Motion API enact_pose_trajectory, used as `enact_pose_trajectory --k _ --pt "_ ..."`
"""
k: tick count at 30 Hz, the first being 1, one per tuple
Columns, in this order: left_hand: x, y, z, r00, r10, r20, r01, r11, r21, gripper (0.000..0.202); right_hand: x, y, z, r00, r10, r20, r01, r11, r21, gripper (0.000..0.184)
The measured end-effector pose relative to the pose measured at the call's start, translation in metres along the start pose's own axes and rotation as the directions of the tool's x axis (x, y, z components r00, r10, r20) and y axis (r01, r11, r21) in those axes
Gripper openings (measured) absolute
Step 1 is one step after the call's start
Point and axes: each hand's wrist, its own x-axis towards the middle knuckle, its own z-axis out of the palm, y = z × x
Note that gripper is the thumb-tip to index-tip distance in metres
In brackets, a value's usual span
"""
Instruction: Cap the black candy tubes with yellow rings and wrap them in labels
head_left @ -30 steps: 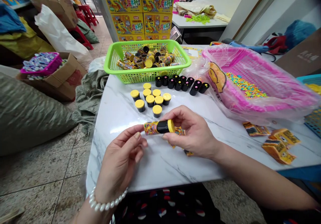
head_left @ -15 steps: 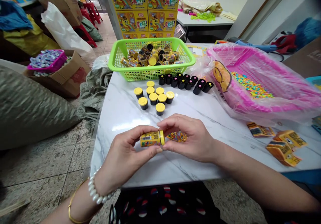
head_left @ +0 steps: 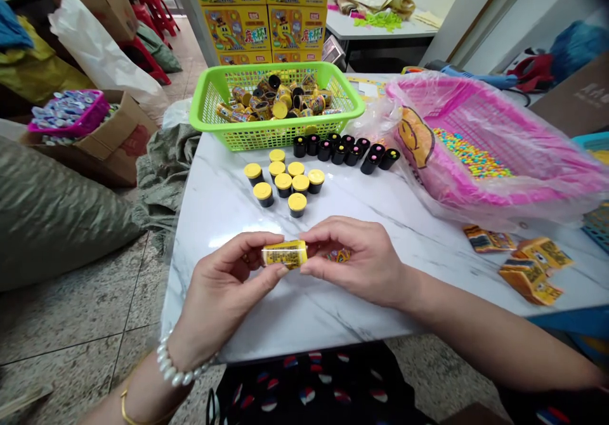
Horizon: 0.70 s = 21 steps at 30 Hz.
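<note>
A yellow tube [head_left: 284, 254] is held level between the person's hands, above the white marble surface [head_left: 295, 314] and nearer its front edge. The left hand [head_left: 219, 288] and right hand [head_left: 359, 261] are together, both clamped on the tube, one at each end. A scrap of printed wrapper [head_left: 339, 255] sits at 3 o'clock, against the right hand's fingers. A pearl bracelet [head_left: 176, 368] circles the left wrist, with a gold bangle [head_left: 126, 406] further down the arm.

At 12 o'clock, 9 yellow-capped tubes [head_left: 283, 184] stand upright, and beyond them a green basket [head_left: 276, 136] is heaped with more tubes. At 1 o'clock, black-capped tubes [head_left: 339, 153] stand in a loose cluster. At 2 o'clock, a pink basket [head_left: 457, 184] in a clear plastic bag [head_left: 537, 206] holds candy beads [head_left: 471, 155]. At 3 o'clock, torn wrappers [head_left: 530, 273] lie on the surface.
</note>
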Motion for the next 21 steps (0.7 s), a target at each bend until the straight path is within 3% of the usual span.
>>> enact_pose_trajectory --k 1,3,5,8,11,15,21 --pt "-0.001 0.0 0.001 0.999 0.034 0.008 -0.034 0.999 0.026 0.025 -0.001 -0.001 0.002 0.989 0.146 0.023 -0.148 0.985 0.092 0.025" --pt "-0.002 -0.001 0.003 0.993 0.101 0.054 -0.104 0.993 0.055 0.025 -0.001 -0.003 0.004 0.914 0.39 0.11 -0.406 0.879 0.249 0.022" --pt "-0.002 -0.004 0.003 0.989 0.116 0.094 -0.121 0.992 0.047 0.025 0.0 -0.003 0.004 0.846 0.496 0.195 -0.533 0.777 0.335 0.021" --pt "0.0 -0.008 0.0 0.995 -0.035 0.098 0.043 0.996 -0.083 0.021 0.003 -0.004 0.001 0.841 0.47 0.269 -0.541 0.71 0.451 0.018" --pt "0.006 -0.01 -0.003 0.965 -0.186 0.186 0.233 0.933 -0.274 0.02 0.007 -0.002 -0.002 0.864 0.389 0.32 -0.503 0.681 0.531 0.038" --pt "0.01 -0.009 -0.002 0.889 -0.237 0.392 0.398 0.824 -0.404 0.021 0.006 0.001 0.002 0.877 0.352 0.327 -0.478 0.706 0.523 0.022" --pt "0.011 -0.009 -0.002 0.839 -0.294 0.458 0.506 0.731 -0.458 0.022 0.002 0.006 0.01 0.892 0.377 0.247 -0.451 0.754 0.477 0.022"
